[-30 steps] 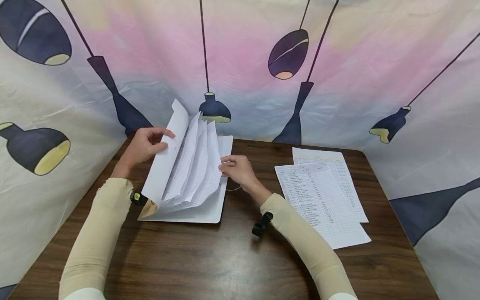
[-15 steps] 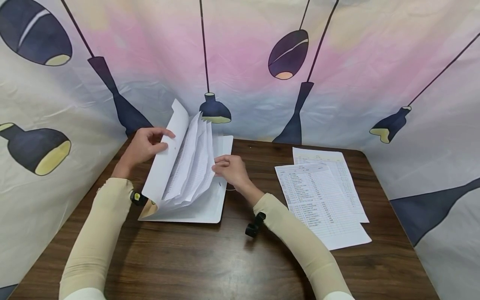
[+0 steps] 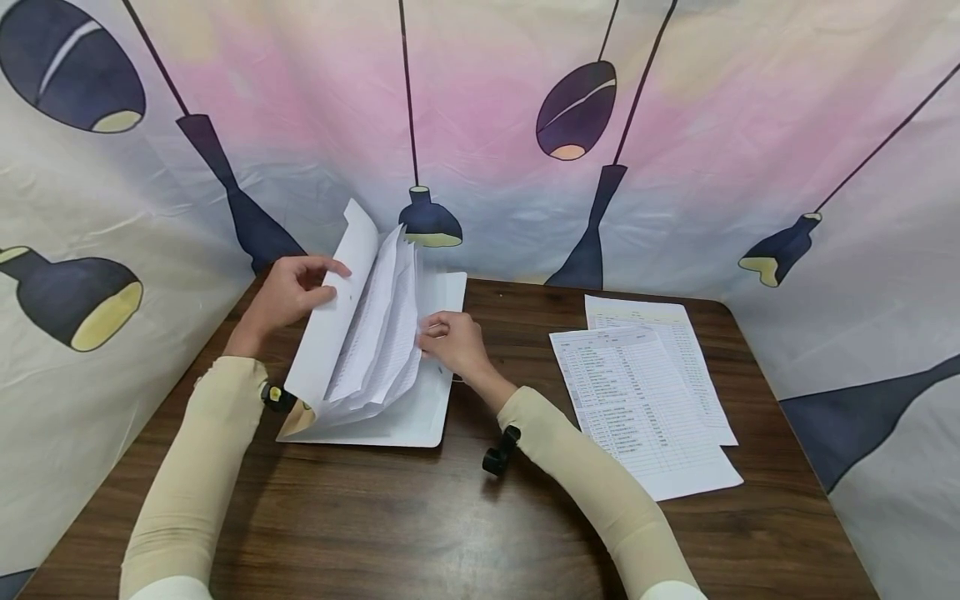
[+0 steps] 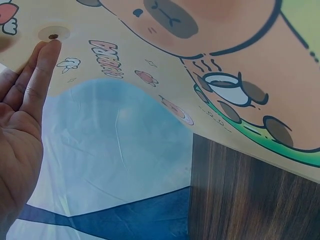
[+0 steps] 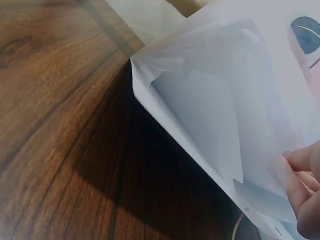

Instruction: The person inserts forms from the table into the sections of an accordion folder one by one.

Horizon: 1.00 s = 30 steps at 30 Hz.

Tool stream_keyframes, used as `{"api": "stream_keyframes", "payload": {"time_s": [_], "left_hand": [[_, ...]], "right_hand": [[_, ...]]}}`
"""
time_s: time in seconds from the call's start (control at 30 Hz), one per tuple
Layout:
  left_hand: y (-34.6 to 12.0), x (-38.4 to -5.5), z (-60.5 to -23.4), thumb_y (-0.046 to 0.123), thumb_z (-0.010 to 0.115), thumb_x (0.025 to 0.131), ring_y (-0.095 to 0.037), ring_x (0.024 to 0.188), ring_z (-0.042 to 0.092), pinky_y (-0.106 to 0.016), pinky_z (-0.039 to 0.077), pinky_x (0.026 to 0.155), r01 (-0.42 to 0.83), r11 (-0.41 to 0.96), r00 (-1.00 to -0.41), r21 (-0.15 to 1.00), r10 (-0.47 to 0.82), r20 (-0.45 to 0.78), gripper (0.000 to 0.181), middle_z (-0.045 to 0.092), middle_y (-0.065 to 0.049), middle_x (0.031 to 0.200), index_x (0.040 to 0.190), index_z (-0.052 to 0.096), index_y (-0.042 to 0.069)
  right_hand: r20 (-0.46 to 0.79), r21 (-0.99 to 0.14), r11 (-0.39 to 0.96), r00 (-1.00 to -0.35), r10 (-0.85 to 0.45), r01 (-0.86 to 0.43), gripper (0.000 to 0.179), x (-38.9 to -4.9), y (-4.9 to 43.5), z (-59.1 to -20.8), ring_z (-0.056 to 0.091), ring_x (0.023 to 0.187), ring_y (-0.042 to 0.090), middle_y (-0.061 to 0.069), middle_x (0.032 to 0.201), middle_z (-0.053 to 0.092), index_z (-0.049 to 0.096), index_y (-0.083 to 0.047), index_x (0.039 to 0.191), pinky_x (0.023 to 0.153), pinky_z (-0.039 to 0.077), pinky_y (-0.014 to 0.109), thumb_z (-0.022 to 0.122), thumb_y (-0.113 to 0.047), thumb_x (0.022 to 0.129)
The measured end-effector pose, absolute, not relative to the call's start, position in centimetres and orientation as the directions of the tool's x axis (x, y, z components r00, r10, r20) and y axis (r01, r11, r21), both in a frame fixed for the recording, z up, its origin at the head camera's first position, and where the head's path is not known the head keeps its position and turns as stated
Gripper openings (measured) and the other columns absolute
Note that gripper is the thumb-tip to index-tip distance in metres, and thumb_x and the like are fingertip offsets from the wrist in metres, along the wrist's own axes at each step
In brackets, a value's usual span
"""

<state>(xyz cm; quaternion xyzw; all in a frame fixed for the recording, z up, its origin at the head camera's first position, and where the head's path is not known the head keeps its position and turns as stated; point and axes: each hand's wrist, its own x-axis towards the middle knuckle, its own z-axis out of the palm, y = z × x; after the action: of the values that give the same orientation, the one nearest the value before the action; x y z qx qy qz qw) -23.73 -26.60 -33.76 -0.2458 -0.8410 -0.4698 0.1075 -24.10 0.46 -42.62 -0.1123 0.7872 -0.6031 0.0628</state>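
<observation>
A white-lined document folder (image 3: 423, 425) stands spread on the table at left, with printed sheets (image 3: 375, 342) fanned between its covers. My left hand (image 3: 288, 292) holds the raised front cover (image 3: 324, 346) near its edge, thumb on the inner side. In the left wrist view the outside of that cover (image 4: 150, 30) shows cartoon animals and a round fastener (image 4: 53, 34) under my fingertips. My right hand (image 3: 457, 346) pinches the right edge of the fanned leaves, thumb against fingers. Translucent pocket leaves (image 5: 210, 115) show beside my right hand in the right wrist view.
Two printed sheets (image 3: 637, 408) overlap on the brown wooden table (image 3: 390, 517) at right. A thin cord loop (image 5: 237, 225) sticks out from the folder's edge. A fabric backdrop (image 3: 495, 108) with painted lamps hangs right behind the table.
My right hand has moved left, carrying the edge of the fanned leaves with it. More of the folder's white inner back shows. The left hand has stayed on the cover.
</observation>
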Motion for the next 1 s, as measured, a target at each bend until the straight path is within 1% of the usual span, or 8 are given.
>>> {"api": "stream_keyframes", "payload": {"time_s": [0.1,0.27,0.43,0.53,0.67,0.8,0.9,1.0], "left_hand": [[-26.6,-23.8,-33.8,-0.009,0.058,0.087,-0.011,0.053,0.031,-0.029,0.030,0.050,0.512,0.440,-0.858,0.737,0.308,0.412,0.026,0.037,-0.006,0.062,0.110,0.071,-0.010],[-26.5,-23.6,-33.7,-0.010,0.059,0.087,-0.011,0.053,0.032,-0.029,0.030,0.050,0.505,0.449,-0.862,0.737,0.302,0.407,0.026,0.038,-0.005,0.062,0.110,0.071,-0.010],[-26.6,-23.5,-33.6,-0.010,0.059,0.088,-0.012,0.052,0.031,-0.031,0.030,0.049,0.500,0.463,-0.865,0.732,0.300,0.402,0.026,0.037,-0.008,0.062,0.111,0.071,-0.009],[-26.6,-23.4,-33.6,-0.010,0.058,0.088,-0.012,0.052,0.029,-0.031,0.029,0.049,0.499,0.466,-0.866,0.730,0.299,0.401,0.026,0.036,-0.007,0.061,0.111,0.071,-0.010],[-26.6,-23.3,-33.6,-0.009,0.058,0.088,-0.012,0.052,0.028,-0.031,0.029,0.050,0.500,0.467,-0.865,0.730,0.299,0.402,0.026,0.035,-0.004,0.061,0.111,0.071,-0.010],[-26.7,-23.4,-33.7,-0.009,0.058,0.089,-0.013,0.052,0.028,-0.031,0.029,0.050,0.500,0.467,-0.865,0.729,0.298,0.403,0.026,0.036,-0.003,0.062,0.111,0.072,-0.009],[-27.0,-23.8,-34.0,-0.008,0.059,0.089,-0.014,0.052,0.028,-0.031,0.029,0.050,0.498,0.462,-0.866,0.734,0.297,0.402,0.026,0.036,-0.003,0.062,0.111,0.072,-0.008],[-27.7,-24.8,-35.1,-0.007,0.059,0.090,-0.014,0.052,0.028,-0.031,0.028,0.049,0.496,0.462,-0.868,0.736,0.294,0.400,0.027,0.034,-0.002,0.061,0.113,0.072,-0.006]], "right_hand": [[0.051,-0.951,0.284,-0.968,-0.245,-0.122,0.021,-24.1,0.4,-42.8,0.075,0.067,0.019,0.009,0.090,0.077,0.074,0.000,0.109,0.061,0.058,0.028,0.077,-0.007,0.089],[0.045,-0.944,0.309,-0.971,-0.235,-0.119,0.021,-24.1,0.5,-42.9,0.074,0.066,0.017,0.006,0.089,0.077,0.074,-0.002,0.109,0.058,0.056,0.026,0.077,-0.009,0.089],[0.033,-0.959,0.267,-0.969,-0.246,-0.100,0.024,-23.9,1.3,-42.6,0.075,0.068,0.015,0.009,0.092,0.078,0.074,-0.002,0.112,0.064,0.059,0.028,0.078,-0.009,0.090],[0.040,-0.965,0.240,-0.966,-0.256,-0.104,0.026,-23.8,2.2,-42.4,0.075,0.069,0.016,0.010,0.092,0.077,0.073,0.000,0.114,0.066,0.060,0.029,0.077,-0.009,0.091],[0.089,-0.972,0.187,-0.958,-0.272,-0.143,0.030,-23.9,3.8,-42.2,0.075,0.073,0.017,0.014,0.095,0.077,0.071,0.004,0.118,0.069,0.060,0.030,0.076,-0.009,0.092],[0.163,-0.976,0.094,-0.946,-0.282,-0.197,0.034,-24.1,5.9,-42.1,0.076,0.078,0.023,0.018,0.101,0.076,0.069,0.007,0.121,0.072,0.061,0.036,0.076,-0.009,0.092],[0.225,-0.967,0.060,-0.936,-0.271,-0.249,0.033,-24.2,7.7,-41.7,0.076,0.080,0.026,0.018,0.103,0.076,0.070,0.005,0.121,0.074,0.061,0.042,0.077,-0.011,0.092],[0.276,-0.951,0.068,-0.930,-0.243,-0.300,0.032,-24.3,9.9,-41.2,0.075,0.079,0.026,0.017,0.103,0.076,0.071,0.000,0.120,0.074,0.061,0.045,0.077,-0.013,0.092]]}}
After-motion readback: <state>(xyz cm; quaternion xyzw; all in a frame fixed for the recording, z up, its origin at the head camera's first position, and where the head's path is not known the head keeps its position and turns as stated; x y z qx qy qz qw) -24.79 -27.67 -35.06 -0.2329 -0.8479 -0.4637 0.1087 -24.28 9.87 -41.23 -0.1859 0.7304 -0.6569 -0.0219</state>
